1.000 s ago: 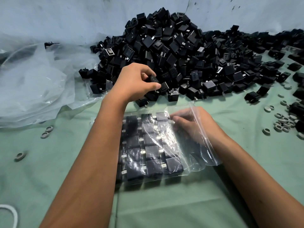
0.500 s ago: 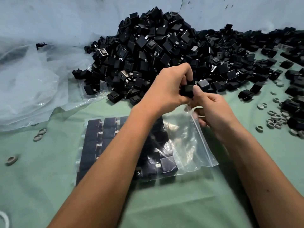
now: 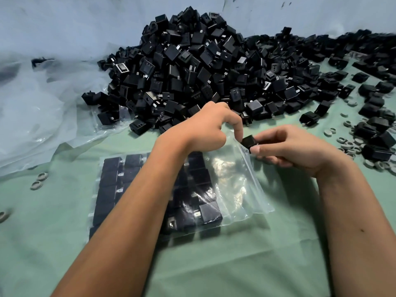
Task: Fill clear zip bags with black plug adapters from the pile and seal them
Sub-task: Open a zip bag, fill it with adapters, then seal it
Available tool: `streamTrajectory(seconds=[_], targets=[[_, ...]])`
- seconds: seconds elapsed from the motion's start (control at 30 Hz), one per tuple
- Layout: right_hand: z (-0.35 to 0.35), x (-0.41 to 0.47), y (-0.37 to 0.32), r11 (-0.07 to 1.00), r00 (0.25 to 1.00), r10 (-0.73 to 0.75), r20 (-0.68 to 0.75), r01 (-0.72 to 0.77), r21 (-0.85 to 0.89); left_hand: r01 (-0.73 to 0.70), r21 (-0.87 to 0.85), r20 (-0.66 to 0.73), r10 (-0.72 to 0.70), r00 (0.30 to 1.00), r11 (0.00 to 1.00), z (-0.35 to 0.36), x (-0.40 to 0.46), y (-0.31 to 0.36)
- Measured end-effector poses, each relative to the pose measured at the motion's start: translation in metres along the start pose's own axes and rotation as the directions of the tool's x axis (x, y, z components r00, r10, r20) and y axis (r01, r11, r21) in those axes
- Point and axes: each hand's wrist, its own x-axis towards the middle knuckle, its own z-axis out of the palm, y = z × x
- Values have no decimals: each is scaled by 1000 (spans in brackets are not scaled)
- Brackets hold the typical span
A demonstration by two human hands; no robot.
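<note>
Zip bag (image 3: 233,185) partly behind left forearm (image 3: 137,211)

The pile of plug adapters (image 3: 205,67) is looking like matt black plastic, with small silvery metal prongs catching light here and there. The zip bag (image 3: 235,185) is showing as thin clear plastic, glossy and crinkling. The table cover (image 3: 214,264) is reading as smooth pale green cloth, I think. The big sheet (image 3: 40,116) on the left is looking like cloudy soft plastic film.

Both forearms (image 3: 132,211) are bare, no sleeves, gloves or jewellery visible.
</note>
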Motion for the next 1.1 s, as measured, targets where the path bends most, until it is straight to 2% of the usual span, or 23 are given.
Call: streamTrajectory(seconds=[0.2,0.43,0.63,0.9,1.03,1.1], targets=[[14,-4,-7,993,944,-23,330,58,-99,-36,20,117,33,993,999,-5,-5,4],[22,0,-8,990,961,-63,270,95,-107,-39,-86,122,49,991,996,-8,-8,2],[31,0,-11,984,908,-40,418,108,-141,-81,-104,108,92,990,991,-10,-9,3],[35,0,-12,971,890,6,456,105,-216,-85,-113,109,98,989,990,-8,-7,4],[36,0,-13,975,864,1,504,112,-194,-44,-146,24,48,999,988,-10,-7,-1],[36,-1,-13,978,860,-2,511,109,-180,-6,-75,-81,0,997,997,-14,-6,-7]])
